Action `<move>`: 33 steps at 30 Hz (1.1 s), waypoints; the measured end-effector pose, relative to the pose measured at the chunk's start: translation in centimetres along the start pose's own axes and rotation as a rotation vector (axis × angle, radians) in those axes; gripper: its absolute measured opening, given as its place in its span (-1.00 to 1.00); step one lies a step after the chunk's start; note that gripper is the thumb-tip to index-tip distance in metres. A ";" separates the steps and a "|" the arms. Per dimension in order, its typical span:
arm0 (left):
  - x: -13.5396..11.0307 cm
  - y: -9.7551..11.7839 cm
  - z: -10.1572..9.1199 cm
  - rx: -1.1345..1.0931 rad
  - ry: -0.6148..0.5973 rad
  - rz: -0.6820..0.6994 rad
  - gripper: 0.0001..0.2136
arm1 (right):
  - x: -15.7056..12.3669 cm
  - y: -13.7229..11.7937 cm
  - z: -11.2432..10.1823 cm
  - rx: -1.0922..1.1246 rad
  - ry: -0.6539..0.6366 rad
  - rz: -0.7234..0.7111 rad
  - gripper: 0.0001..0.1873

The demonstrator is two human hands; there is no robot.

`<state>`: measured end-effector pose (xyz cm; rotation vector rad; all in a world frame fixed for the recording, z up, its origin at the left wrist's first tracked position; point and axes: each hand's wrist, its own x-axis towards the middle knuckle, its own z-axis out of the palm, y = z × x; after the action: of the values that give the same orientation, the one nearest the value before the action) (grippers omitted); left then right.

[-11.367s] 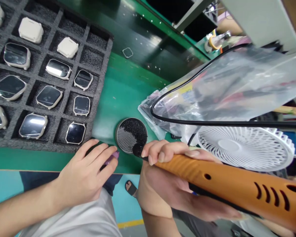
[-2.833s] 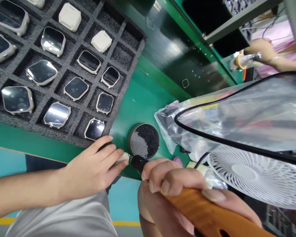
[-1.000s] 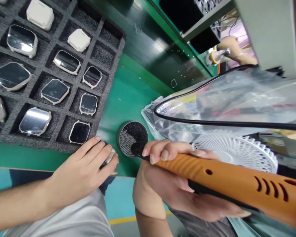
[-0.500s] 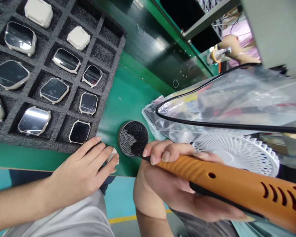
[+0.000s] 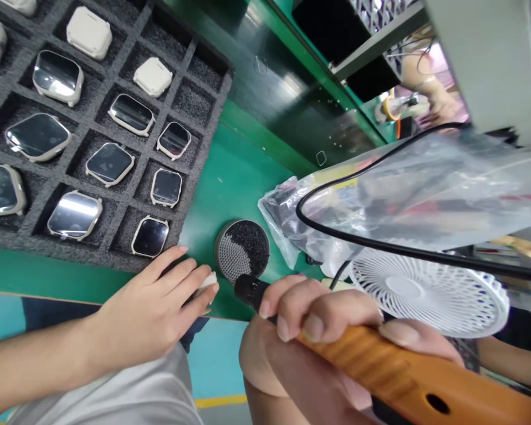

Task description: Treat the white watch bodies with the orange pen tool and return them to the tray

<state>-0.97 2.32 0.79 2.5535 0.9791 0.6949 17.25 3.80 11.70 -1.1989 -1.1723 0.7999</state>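
In my right hand [image 5: 323,310] is an orange electric screwdriver [image 5: 393,366], fingers wrapped round its grip. Its black nose [image 5: 250,290] is at the near edge of a round grey dish [image 5: 219,251], pointing left toward my left hand. A perforated plate and a heap of tiny black screws [image 5: 252,236] lie in the dish. My left hand [image 5: 146,313] is curled over a small white watch case [image 5: 209,283], mostly hidden under the fingers, at the green bench's front edge. Just beyond those fingers sits a dark-screened watch [image 5: 150,236] in the foam tray's corner pocket.
The grey foam tray [image 5: 210,121] at left holds several watches, some face down. On the right are a clear plastic bag [image 5: 425,189], a black cable [image 5: 380,243] looping across it, and a white fan [image 5: 429,292]. Another person's hand [image 5: 445,109] shows at top right.
The screwdriver has swung down and its nose has come off the plate to the dish's near edge. My left hand stays on the watch case. The view has shifted slightly.
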 end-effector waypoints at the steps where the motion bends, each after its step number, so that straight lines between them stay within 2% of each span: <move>1: 0.1 0.0 0.0 0.002 0.003 -0.001 -0.69 | -0.1 0.2 0.0 0.006 -0.035 -0.001 -0.61; 6: 0.2 -0.1 0.0 -0.008 0.008 0.009 -0.69 | -0.4 1.1 0.1 0.016 -0.071 -0.003 -0.57; 16: 0.0 0.0 0.1 -0.008 0.010 0.009 -0.69 | -0.4 1.0 0.1 0.013 -0.120 0.042 -0.64; 20: 0.1 -0.1 0.0 -0.004 0.005 0.013 -0.69 | -1.0 1.9 0.0 0.059 -0.103 -0.016 -0.76; 27: 0.0 -0.2 0.1 -0.004 0.002 0.020 -0.67 | -0.8 2.3 0.4 0.110 -0.161 -0.063 -0.78; 31: 0.1 -0.2 0.1 0.007 0.013 0.018 -0.69 | -1.0 2.1 1.0 0.064 -0.113 -0.003 -0.84; 33: 0.1 -0.2 0.1 0.014 0.019 0.015 -0.71 | -1.3 2.3 1.1 0.072 -0.091 -0.016 -0.77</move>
<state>-0.95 2.50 0.71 2.5736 0.9747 0.7205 16.09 3.43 9.15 -1.1028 -1.2157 0.8852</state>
